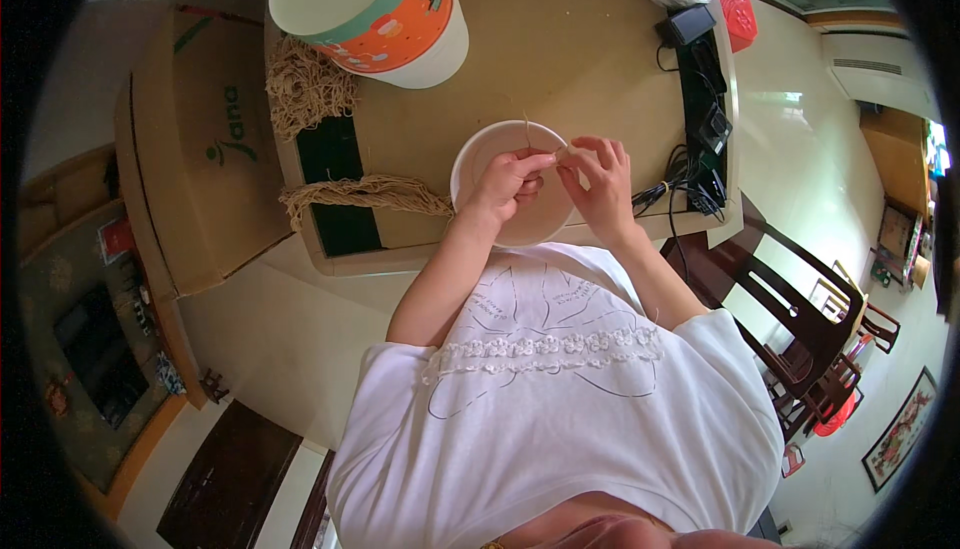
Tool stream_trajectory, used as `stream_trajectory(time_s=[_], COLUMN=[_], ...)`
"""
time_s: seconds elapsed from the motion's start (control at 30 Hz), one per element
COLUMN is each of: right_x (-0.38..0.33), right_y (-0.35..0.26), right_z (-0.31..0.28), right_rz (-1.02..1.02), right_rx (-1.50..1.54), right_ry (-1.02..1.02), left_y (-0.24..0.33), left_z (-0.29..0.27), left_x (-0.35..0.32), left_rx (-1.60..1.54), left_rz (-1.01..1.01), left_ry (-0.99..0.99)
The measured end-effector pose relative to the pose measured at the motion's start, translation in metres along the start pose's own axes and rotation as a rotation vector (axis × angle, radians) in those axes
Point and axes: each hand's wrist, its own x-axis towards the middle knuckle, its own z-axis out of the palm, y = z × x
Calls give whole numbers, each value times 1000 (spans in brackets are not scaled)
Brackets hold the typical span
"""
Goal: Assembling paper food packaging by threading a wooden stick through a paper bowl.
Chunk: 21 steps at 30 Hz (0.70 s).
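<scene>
My left hand (512,185) and my right hand (603,187) meet over a round white tub (468,157) near the table's front edge. Both hands are closed in a pinch, fingertips almost touching. A thin tan string (527,127) sticks up past the tub's far rim from the left fingers. The small bit between the two pinches looks like the same string, though the fingers partly cover it. Left of the tub lies a long bundle of tan strings (370,194), its right end reaching the tub's side.
Farther left sits a tangled heap of tan strings (305,94) beside a big orange-banded paper bucket (425,24). Black cables (690,184) and adapters (688,26) line the table's right side. A cardboard box (215,149) stands left; dark wooden chairs (800,294) stand right.
</scene>
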Motion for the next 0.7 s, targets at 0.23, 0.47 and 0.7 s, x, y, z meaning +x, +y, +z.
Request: stream_trajectory(time_s=[0.23,0.47,0.7], right_x=[7,27,32], right_y=[0,-1,7], right_z=[-10,-8,3], right_rz=[74,54,45], right_rx=[52,82,158], right_ry=[-30,26,30], left_y=[-13,-12,-12], left_z=[28,35,35], left_x=[0,-7,-6], left_rx=[811,1053,972], left_rz=[747,915,888], left_ry=[427,492,473])
